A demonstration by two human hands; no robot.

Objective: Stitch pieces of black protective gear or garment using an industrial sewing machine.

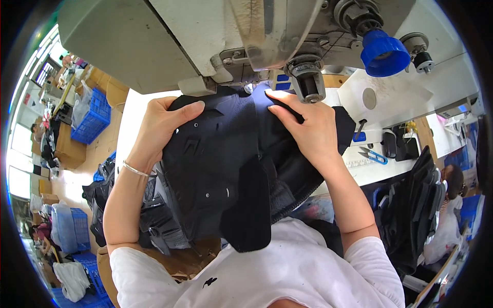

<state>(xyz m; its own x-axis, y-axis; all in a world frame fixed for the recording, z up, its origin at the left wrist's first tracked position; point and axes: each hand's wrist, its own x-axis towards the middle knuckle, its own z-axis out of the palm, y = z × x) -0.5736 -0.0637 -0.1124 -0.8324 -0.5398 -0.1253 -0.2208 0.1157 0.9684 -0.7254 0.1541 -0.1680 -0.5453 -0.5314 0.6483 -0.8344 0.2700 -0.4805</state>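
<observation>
A black fabric piece (215, 154), with small holes and a dark flap hanging toward my lap, is spread under the head of a sewing machine (205, 31). My left hand (172, 120) grips its far left edge, the thumb flat on top and the fingers hidden beneath. On the right, my right hand (313, 126) holds the piece close to the needle area, its thumb and forefinger pointing at the lit seam. Both hands are near the presser foot (249, 88), which is partly hidden by the machine head.
Blue-handled thread snips (373, 155) and a ruler (359, 162) lie on the white table at right. Dark pieces (411, 205) hang at the right, and more black pieces (159, 220) are bunched left of my lap. Blue crates (91, 118) stand on the floor; other people work farther off.
</observation>
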